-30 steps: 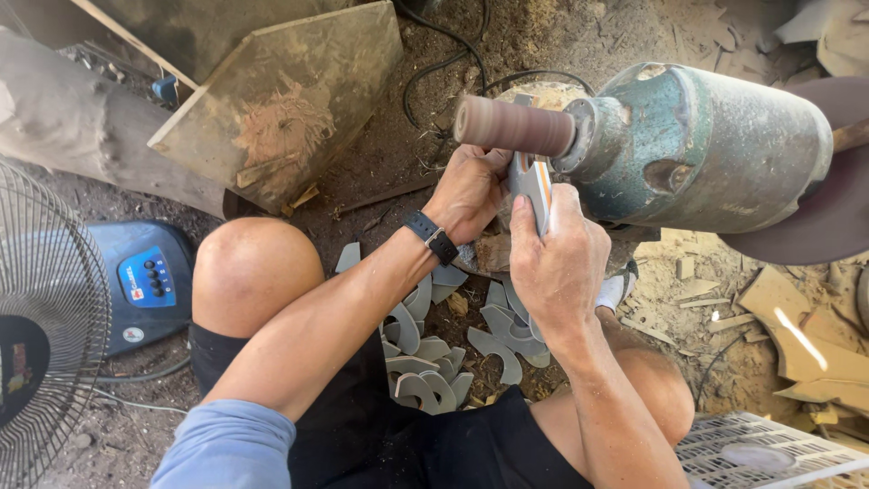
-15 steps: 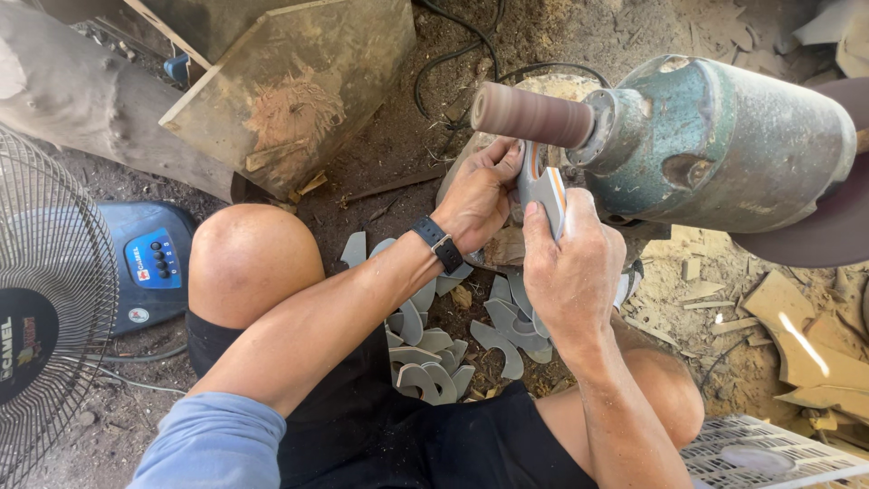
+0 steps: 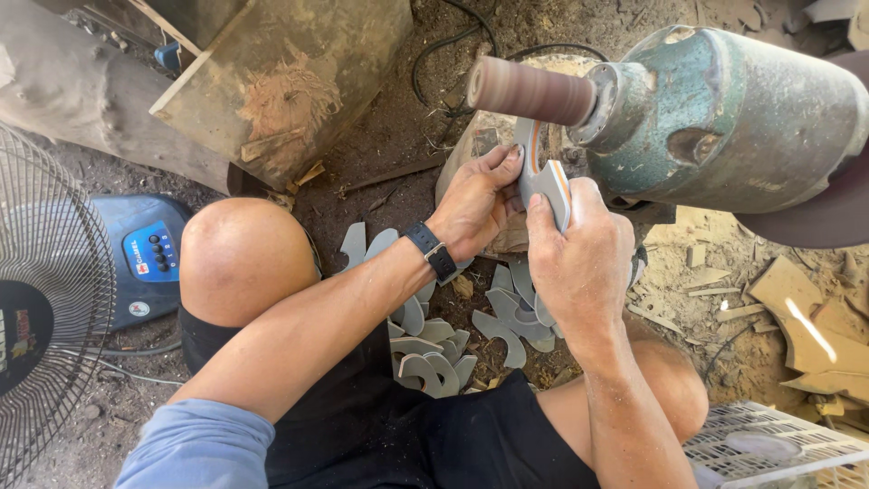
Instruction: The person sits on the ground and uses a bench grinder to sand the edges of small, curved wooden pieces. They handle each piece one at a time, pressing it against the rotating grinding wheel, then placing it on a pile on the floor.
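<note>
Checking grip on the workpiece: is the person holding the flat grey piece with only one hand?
No: both the left hand and the right hand grip the flat grey piece just under the sanding drum.

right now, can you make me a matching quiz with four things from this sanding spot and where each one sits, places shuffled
Things:
1. sanding drum
2. fan
3. pile of grey cutouts
4. white crate

Places:
a. on the dirt between the person's knees
b. far left edge of the view
c. bottom right corner
d. sticking out of the green motor, just above the grey piece that the left hand and right hand hold

Pairs: 1-d, 2-b, 3-a, 4-c
</note>
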